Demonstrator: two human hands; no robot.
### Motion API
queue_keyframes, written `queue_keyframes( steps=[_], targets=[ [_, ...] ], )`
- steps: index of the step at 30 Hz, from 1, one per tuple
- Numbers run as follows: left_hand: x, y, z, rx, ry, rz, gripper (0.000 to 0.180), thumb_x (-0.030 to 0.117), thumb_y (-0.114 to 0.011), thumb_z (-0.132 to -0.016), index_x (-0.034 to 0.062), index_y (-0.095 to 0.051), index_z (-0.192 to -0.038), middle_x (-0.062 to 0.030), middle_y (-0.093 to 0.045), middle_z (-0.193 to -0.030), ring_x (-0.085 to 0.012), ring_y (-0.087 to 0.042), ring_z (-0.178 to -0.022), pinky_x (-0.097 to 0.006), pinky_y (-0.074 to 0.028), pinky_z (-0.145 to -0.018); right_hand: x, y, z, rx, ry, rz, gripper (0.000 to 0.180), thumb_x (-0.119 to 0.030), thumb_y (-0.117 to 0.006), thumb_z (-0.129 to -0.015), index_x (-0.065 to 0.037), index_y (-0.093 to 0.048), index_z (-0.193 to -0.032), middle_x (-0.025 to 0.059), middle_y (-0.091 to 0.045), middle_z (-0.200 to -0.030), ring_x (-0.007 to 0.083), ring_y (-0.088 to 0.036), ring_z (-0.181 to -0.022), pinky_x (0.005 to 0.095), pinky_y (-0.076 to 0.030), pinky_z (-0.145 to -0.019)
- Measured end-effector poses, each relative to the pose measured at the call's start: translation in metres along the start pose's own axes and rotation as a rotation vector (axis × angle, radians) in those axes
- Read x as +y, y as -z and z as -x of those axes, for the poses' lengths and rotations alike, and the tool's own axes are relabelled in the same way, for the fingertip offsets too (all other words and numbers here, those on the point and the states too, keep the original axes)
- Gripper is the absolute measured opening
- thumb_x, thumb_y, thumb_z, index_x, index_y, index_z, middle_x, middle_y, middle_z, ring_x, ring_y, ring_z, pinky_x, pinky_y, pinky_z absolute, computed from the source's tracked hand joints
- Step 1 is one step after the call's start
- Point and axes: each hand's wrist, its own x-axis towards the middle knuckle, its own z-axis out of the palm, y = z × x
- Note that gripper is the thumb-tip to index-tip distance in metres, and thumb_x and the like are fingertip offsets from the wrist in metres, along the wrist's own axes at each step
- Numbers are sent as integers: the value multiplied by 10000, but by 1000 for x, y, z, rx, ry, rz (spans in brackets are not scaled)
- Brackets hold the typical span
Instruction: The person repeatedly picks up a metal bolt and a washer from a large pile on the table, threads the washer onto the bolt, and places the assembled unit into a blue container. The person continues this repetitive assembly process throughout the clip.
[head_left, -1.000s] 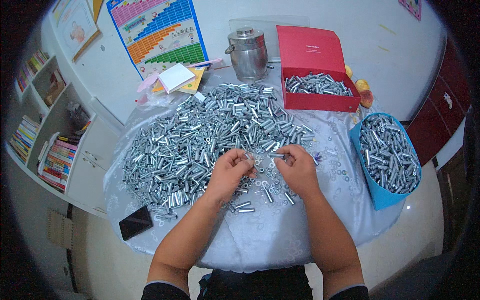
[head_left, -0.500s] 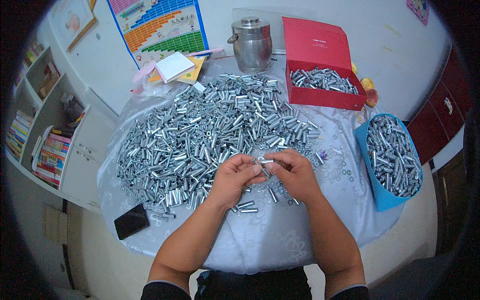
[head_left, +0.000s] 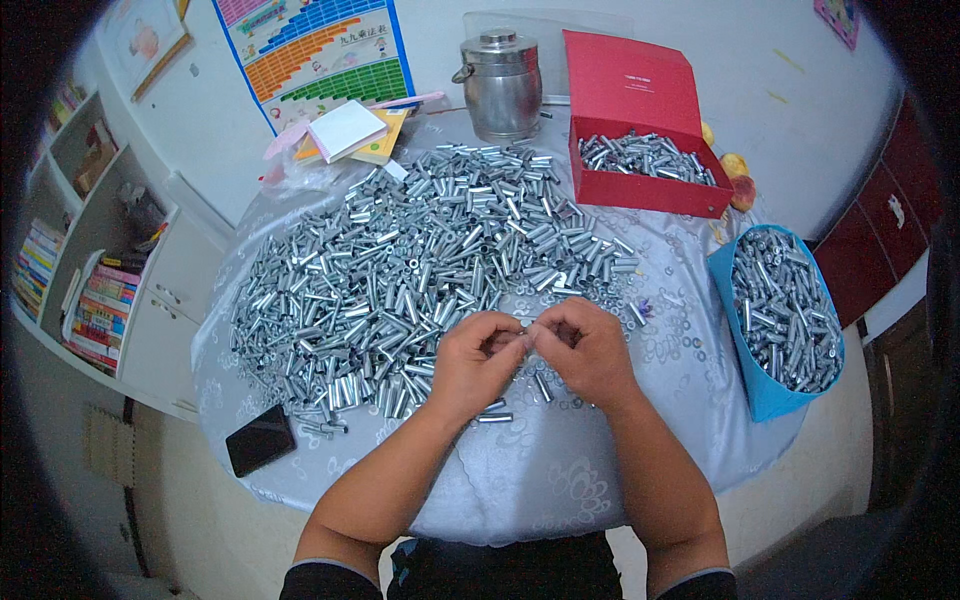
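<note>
My left hand (head_left: 478, 362) and my right hand (head_left: 588, 356) meet fingertip to fingertip above the near side of the pile. Both are closed in a pinch on small metal tubes, now almost wholly covered by the fingers. A big heap of short, shiny metal tubes (head_left: 370, 280) spreads beyond and left of my hands. Just below my fingers a few loose tubes (head_left: 543, 386) lie on the pale, satiny tablecloth (head_left: 540, 470). Small flat washers (head_left: 672, 325) are scattered to the right of my right hand.
A red box (head_left: 650, 194) with its lid up holds more tubes at the back right. The blue bin (head_left: 770, 400) at the right is full of them too. A steel pot (head_left: 503, 95), notebooks (head_left: 346, 130) and a black phone (head_left: 260, 440) stand or lie around the heap.
My fingertips have come together, and the tubes that showed between them are now mostly covered. My right hand has shifted slightly left. The heap and containers look the same.
</note>
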Motion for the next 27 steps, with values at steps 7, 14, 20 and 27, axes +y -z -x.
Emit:
queue_keyframes(
  steps=[7, 14, 20, 27],
  targets=[
    [-3, -1, -2, 21, -109, -94, 149, 79, -729, -782, 6, -657, -889, -72, -628, -780, -127, -596, -651, -246, -478, -597, -1, -4, -1, -35, -105, -81, 149, -137, -697, -798, -11, -662, -870, 69, -643, -785, 119, -581, -648, 273, -475, -586],
    [3, 13, -3, -84, 73, -96, 110, 84, -724, -803, 22, -647, -850, -33, -629, -739, -92, -585, -668, -243, -471, -604, 20, 1, -4, 88, -219, -204, 143, -127, -660, -830, -1, -616, -883, 64, -642, -764, 113, -566, -611, 253, -463, -562],
    [4, 21, -8, -102, 360, 527, 123, 85, -658, -864, 64, -560, -792, -59, -617, -703, -126, -581, -568, -245, -463, -502, 5, 15, -11, 73, -425, -637, 107, -100, -633, -836, -18, -577, -878, 78, -643, -763, 101, -548, -562, 237, -441, -494],
    [-5, 24, -10, -18, 480, 976, 132, 119, -611, -897, 77, -527, -805, -77, -621, -721, -174, -613, -569, -279, -501, -505, -1, 8, -8, 65, -372, -736, 165, -71, -621, -863, 30, -593, -991, 111, -663, -829, 142, -616, -622, 256, -504, -536]
  ],
)
